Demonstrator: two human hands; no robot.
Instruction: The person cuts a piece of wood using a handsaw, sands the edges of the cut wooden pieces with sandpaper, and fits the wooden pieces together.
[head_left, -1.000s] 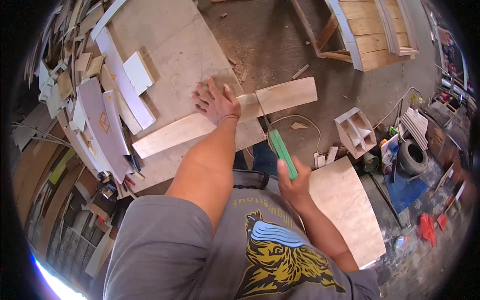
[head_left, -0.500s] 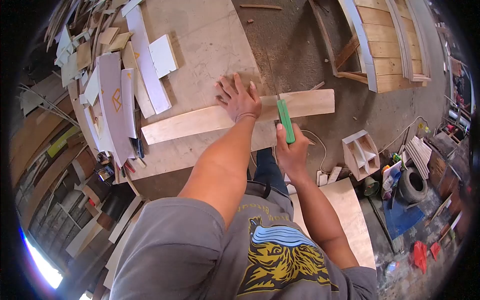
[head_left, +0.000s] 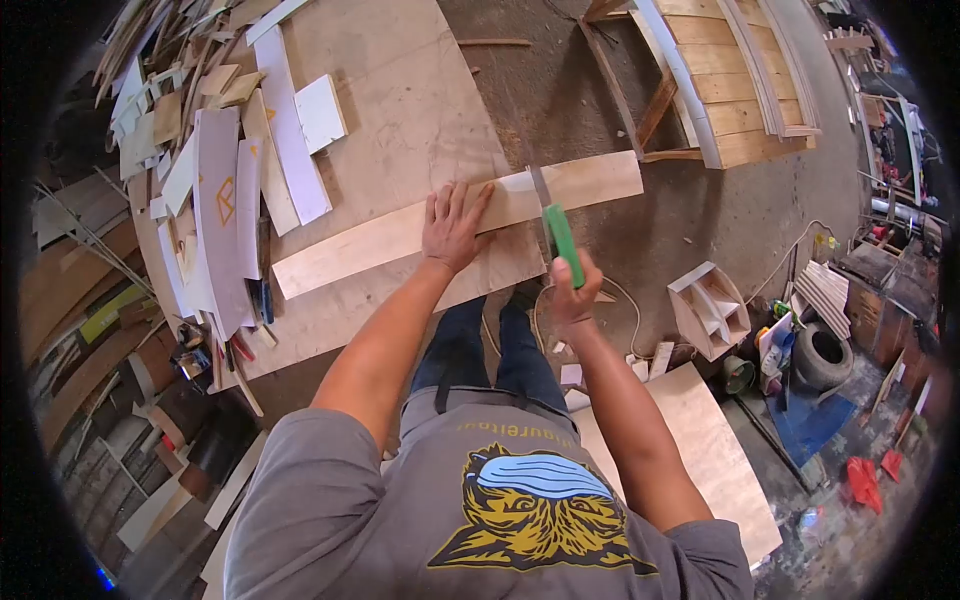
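Note:
A long pale wooden plank lies across the plywood worktop, its right end jutting past the worktop's edge. Flat on top of the plank, my left hand presses down with its fingers stretched out. My right hand is wrapped round the green handle of a handsaw. The saw's thin blade crosses the plank to the right of my left hand, close to the worktop edge. How deep the blade sits in the wood I cannot tell.
Offcuts and white boards are heaped on the worktop's left side. A slatted wooden frame stands on the floor at upper right. A small divided wooden box, a tyre and a cable lie at right.
My left hand has slid a little left along the plank, its fingers closer together. My right hand has drawn the saw back towards me. The whole view has shifted slightly.

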